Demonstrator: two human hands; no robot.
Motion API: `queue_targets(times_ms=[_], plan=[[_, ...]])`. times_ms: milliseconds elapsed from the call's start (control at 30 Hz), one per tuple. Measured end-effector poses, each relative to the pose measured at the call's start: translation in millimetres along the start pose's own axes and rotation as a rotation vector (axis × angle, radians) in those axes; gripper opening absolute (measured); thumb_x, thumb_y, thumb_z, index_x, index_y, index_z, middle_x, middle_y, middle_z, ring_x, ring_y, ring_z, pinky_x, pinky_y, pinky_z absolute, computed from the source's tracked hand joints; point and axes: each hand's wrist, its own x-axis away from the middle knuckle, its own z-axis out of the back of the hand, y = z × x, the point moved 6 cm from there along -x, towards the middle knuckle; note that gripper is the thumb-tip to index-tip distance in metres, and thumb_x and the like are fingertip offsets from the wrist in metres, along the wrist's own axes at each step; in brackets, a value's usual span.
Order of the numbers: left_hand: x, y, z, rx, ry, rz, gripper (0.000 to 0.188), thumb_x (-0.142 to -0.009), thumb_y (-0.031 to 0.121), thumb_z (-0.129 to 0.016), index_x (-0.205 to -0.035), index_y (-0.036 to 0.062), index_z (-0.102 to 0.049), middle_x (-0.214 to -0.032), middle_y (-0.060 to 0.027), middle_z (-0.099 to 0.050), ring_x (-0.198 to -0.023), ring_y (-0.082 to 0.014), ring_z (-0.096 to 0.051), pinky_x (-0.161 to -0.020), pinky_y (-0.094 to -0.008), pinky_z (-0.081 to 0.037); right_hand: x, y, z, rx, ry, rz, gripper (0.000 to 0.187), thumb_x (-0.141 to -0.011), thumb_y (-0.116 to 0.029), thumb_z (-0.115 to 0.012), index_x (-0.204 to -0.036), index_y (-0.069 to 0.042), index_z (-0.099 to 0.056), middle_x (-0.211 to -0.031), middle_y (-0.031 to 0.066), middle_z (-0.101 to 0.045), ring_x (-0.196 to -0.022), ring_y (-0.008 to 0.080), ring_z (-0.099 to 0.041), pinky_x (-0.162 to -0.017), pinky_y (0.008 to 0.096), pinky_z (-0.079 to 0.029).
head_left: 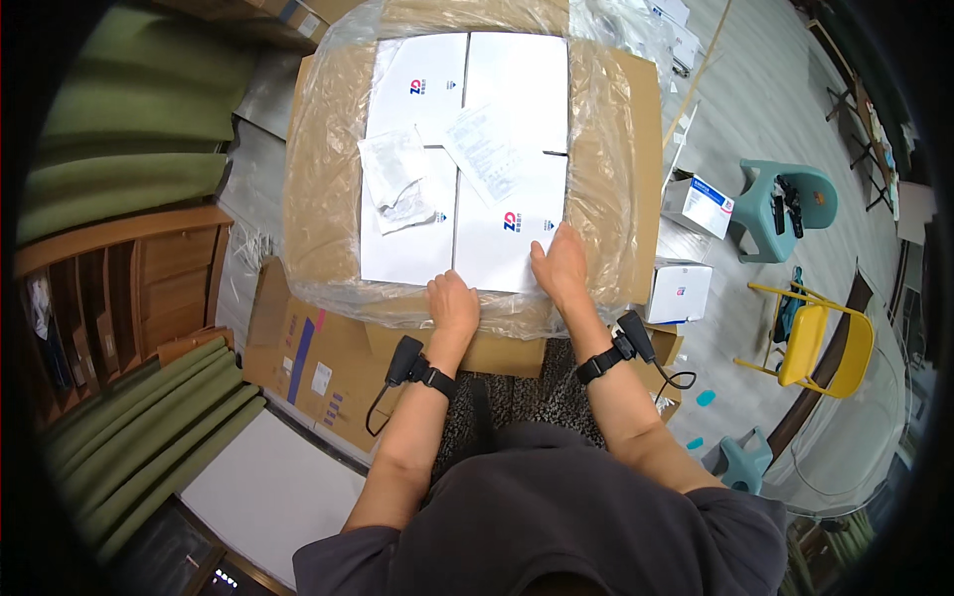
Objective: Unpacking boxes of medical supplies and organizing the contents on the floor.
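Observation:
A large open cardboard carton [646, 179], lined with clear plastic film [323, 179], holds several white boxes set side by side. My left hand [453, 301] is closed at the near edge, by the seam between the two near boxes, its fingertips bent over the rim. At the right near corner of the near right white box [487, 243], my right hand [562, 266] grips with thumb on top and fingers along the side. A crumpled white paper [396, 179] and a printed sheet [480, 149] lie on the boxes. Each wrist wears a black strap with a small device.
Flattened cardboard [323, 377] leans at the near left, beside green curtains [149, 437] and a wooden cabinet [179, 268]. To the right stand small white boxes [681, 291], a blue-green stool [760, 223] with black items, and a yellow folding chair [807, 348].

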Motion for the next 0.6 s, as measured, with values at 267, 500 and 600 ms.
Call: queue_targets(times_ms=[267,500,600], plan=[[-7,-4,-7,0.559,-0.192,0.406,0.03,-0.08,0.016,-0.064,-0.091,-0.0085,-0.053,-0.083,-0.0226,-0.062,-0.073,-0.0285,-0.063,-0.06,-0.0396,-0.049,-79,3,16,-0.084,0.223,0.279,0.041,-0.074,-0.009,-0.065,-0.111,0.005,-0.05,-0.106,0.0254,-0.053,-0.101,0.0407,-0.05,-0.088,0.0449,-0.041],[2,-24,-35,1.682,0.049,1.12,0.015,-0.08,0.0,-0.06,-0.089,-0.008,-0.051,-0.082,-0.0145,-0.057,-0.062,-0.0167,-0.057,-0.052,-0.0231,-0.048,-117,-33,22,0.331,0.243,0.462,0.025,-0.075,-0.011,-0.061,-0.097,0.0,-0.062,-0.092,0.0169,-0.059,-0.096,0.0322,-0.054,-0.08,0.0439,-0.043],[5,-46,-56,1.885,0.026,1.215,0.011,-0.082,0.0,-0.06,-0.087,-0.0041,-0.051,-0.077,-0.0084,-0.054,-0.062,-0.0142,-0.054,-0.052,-0.0223,-0.047,-130,-36,22,0.359,0.169,0.44,0.021,-0.075,-0.014,-0.062,-0.093,-0.003,-0.064,-0.09,0.0144,-0.061,-0.096,0.0302,-0.055,-0.079,0.0447,-0.043]])
